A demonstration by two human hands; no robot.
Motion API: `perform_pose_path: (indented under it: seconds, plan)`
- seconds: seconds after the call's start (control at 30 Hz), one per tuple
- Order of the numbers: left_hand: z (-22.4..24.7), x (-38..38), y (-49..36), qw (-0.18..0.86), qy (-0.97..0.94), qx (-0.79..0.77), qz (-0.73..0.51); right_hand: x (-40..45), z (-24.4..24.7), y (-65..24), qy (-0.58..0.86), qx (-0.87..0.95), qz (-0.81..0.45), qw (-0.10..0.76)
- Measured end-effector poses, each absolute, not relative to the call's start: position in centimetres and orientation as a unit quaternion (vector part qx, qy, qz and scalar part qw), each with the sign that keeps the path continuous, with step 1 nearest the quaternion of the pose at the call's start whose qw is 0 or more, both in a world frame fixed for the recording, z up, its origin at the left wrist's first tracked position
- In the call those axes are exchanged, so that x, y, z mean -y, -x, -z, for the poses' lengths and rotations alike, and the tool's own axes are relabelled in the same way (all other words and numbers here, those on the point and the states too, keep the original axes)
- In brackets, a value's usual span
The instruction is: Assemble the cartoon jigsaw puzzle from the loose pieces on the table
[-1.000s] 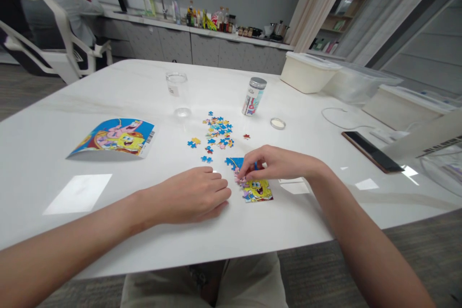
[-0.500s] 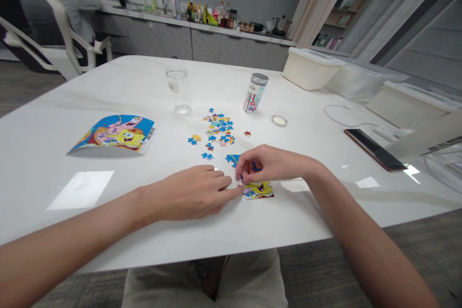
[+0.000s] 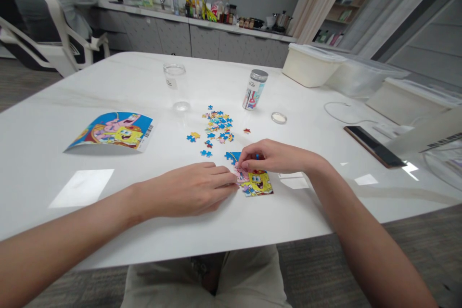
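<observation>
A partly joined jigsaw puzzle with a yellow cartoon face, a pink figure and a blue strip lies near the table's front edge. My right hand arches over its upper part, thumb and fingers pinched together at the pink section. Whether a piece is between those fingertips is hidden. My left hand lies flat on the left, fingers stretched out, tips touching the puzzle's left edge. Beyond the hands spreads a pile of loose puzzle pieces, with a joined blue-and-yellow pair and a blue piece closer by.
A curved picture sheet lies at left. An uncapped clear jar, a lidded jar and a round lid stand beyond the pieces. At right are a phone, a cable and storage boxes. A person sits at back left.
My right hand has lifted slightly away from the puzzle's lower left, uncovering the pink section and more of the yellow face. My left fingers have drawn back a little to the puzzle's edge.
</observation>
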State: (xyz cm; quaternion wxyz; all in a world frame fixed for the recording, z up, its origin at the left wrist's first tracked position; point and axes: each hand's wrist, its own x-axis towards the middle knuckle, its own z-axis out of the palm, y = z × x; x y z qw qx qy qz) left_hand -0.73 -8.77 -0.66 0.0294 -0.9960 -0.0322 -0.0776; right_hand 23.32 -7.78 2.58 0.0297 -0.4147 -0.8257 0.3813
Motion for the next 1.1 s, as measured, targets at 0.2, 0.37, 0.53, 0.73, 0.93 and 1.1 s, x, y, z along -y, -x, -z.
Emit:
perform_pose_path:
  seconds: [0.2, 0.37, 0.53, 0.73, 0.93, 1.1]
  plan:
    - [0.8, 8.76, 0.63, 0.024, 0.997, 0.033, 0.07, 7.65, -2.31, -23.55, 0.421, 0.821, -0.385, 0.008]
    - [0.83, 8.77, 0.53, 0.007, 0.996, 0.048, 0.072, 7.58, -2.14, -23.68, 0.419, 0.821, -0.388, 0.001]
    - [0.85, 8.68, 0.59, 0.022, 0.996, 0.037, 0.079, 7.61, -2.26, -23.68, 0.417, 0.821, -0.389, 0.002]
    - [0.93, 8.71, 0.62, 0.019, 0.996, 0.046, 0.068, 7.59, -2.08, -23.7, 0.418, 0.822, -0.386, 0.0]
    - [1.11, 8.47, 0.8, 0.021, 0.993, 0.065, 0.095, 7.67, -2.48, -23.73, 0.421, 0.824, -0.378, 0.031]
    - [1.2, 8.04, 0.81, 0.031, 0.979, 0.166, 0.114, 7.69, -2.56, -23.62, 0.453, 0.809, -0.361, 0.1]
